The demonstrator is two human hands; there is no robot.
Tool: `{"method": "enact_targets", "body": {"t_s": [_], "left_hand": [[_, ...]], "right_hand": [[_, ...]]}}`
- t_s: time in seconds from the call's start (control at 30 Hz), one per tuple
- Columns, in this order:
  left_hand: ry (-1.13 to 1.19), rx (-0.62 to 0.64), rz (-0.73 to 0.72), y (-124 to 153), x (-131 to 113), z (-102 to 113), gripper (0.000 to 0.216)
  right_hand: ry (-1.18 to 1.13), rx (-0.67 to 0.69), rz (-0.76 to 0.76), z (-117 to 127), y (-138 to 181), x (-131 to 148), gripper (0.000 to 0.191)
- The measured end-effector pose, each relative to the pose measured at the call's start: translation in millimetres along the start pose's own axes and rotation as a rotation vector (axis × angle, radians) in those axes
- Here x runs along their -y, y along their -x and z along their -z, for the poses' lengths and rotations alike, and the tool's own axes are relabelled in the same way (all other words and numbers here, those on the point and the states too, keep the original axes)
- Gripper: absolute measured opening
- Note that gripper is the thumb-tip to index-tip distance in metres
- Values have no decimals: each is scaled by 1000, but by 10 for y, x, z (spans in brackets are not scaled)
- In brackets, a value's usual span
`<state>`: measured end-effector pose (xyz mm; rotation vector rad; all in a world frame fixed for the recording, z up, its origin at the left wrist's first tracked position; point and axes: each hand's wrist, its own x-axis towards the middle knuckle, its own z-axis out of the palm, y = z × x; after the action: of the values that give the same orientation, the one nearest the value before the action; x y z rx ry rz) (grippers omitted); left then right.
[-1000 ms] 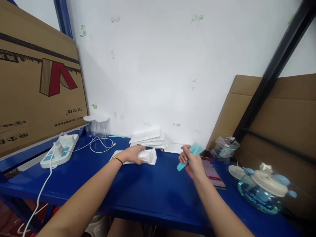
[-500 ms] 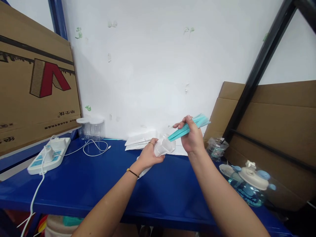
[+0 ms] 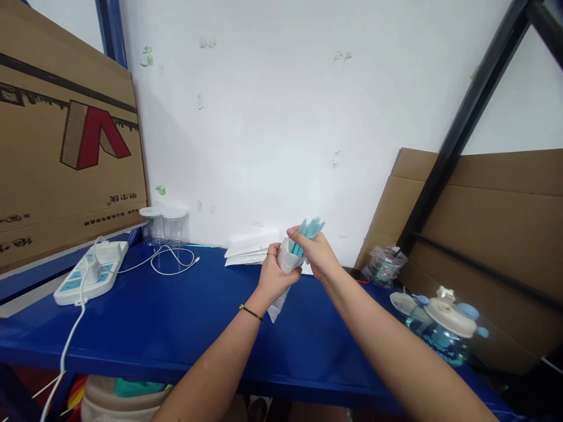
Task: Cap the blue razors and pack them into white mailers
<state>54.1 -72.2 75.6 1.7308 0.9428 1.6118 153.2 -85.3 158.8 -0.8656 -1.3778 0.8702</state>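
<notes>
My left hand [image 3: 273, 276] is closed around a white paper bag [image 3: 281, 281], holding it upright above the blue shelf [image 3: 185, 328]. My right hand [image 3: 315, 253] pinches a bundle of teal sticks [image 3: 306, 233] whose lower ends sit inside the bag's mouth; their tips poke out above my fingers. A stack of white bags [image 3: 248, 251] lies flat on the shelf just behind my hands, against the wall.
A power strip [image 3: 90, 272] with a white cable [image 3: 171, 261] lies at the left, two clear jars [image 3: 165, 225] behind it. A large cardboard box [image 3: 65, 146] leans at the left. A blue water jug [image 3: 444, 334] and a crumpled plastic bag [image 3: 386, 264] sit at the right.
My left hand lifted the white bag off the shelf and turned it upright. My right hand brought the teal sticks over and pushed their ends into the bag.
</notes>
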Motion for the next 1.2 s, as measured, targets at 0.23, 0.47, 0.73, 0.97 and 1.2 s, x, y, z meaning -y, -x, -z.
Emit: {"method": "enact_targets", "body": {"t_s": [0.23,0.47,0.73,0.97,1.2], "left_hand": [[-10,-3,34,10,34,-5,50],[-32,-63,-16,-7,106,34,69],[-418,-94,-126,141,208,-134,109],[-226,56,-142,279,446,-158,76],[97,454,30,131,248,126,45]], "right_hand": [[7,46,-38,-37,0,13,27],[-59,-2,68,85,71,-60,41],[278,-92,175,51,331,-533,48],[609,178,459,319,204,-325,41],[820,651,414,746,38,22,38]]}}
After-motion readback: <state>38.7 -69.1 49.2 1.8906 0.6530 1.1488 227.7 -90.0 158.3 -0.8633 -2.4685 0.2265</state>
